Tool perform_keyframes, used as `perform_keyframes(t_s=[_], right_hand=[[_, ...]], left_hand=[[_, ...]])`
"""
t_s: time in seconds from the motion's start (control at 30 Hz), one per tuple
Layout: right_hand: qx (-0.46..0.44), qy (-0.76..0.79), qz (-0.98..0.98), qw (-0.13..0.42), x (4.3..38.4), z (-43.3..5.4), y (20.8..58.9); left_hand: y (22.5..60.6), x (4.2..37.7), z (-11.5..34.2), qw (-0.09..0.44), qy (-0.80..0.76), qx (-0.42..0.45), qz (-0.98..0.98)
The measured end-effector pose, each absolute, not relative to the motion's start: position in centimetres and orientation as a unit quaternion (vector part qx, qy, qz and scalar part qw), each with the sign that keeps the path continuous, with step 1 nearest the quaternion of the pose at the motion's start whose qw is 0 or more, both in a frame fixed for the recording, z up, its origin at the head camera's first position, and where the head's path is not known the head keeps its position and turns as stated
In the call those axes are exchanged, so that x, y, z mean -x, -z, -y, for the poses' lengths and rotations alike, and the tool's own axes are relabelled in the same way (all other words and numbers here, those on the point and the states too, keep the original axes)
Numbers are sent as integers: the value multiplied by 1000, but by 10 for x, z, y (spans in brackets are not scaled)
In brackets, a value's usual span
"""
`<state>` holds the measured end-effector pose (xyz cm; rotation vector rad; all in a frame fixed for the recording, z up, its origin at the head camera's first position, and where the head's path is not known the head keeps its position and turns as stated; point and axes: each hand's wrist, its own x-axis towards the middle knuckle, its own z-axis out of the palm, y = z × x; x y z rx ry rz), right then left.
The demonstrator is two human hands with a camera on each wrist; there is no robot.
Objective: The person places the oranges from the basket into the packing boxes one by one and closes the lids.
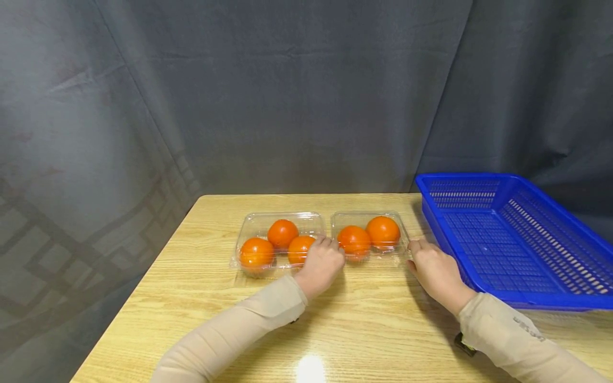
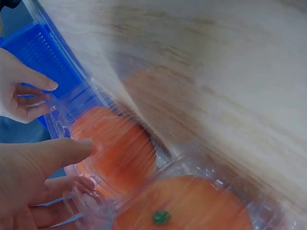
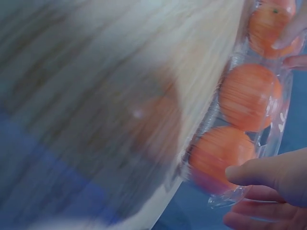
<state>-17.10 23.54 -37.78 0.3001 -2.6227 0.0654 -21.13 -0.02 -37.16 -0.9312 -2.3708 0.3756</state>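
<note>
Two clear plastic fruit boxes lie side by side on the wooden table. The right box (image 1: 396, 260) shows two oranges (image 1: 383, 232) under its lid, and the left box (image 1: 246, 226) shows three. My left hand (image 1: 322, 264) is between the boxes, gripping the right box's left end and covering part of an orange in the left box. At the opposite end my right hand (image 1: 435, 271) holds the right box, its thumb above the edge and its fingers lower down in the right wrist view. A green stem mark (image 2: 161, 217) shows on one orange.
A large blue plastic basket (image 1: 471, 287) with slotted walls stands at the right, close beside my right hand. Behind the table hangs a dark grey curtain (image 1: 306, 106). The table's left edge slants down toward the front.
</note>
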Motion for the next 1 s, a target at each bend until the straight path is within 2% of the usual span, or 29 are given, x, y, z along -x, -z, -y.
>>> perform_keyframes(t_s=[0.37,1.0], right_hand=[[-138,16,936,323,174,-235,390],[-131,45,948,286,176,-231,382]], left_hand=[[375,211,-3,289,-149,343,881],[378,215,-6,340,-143,335,867]])
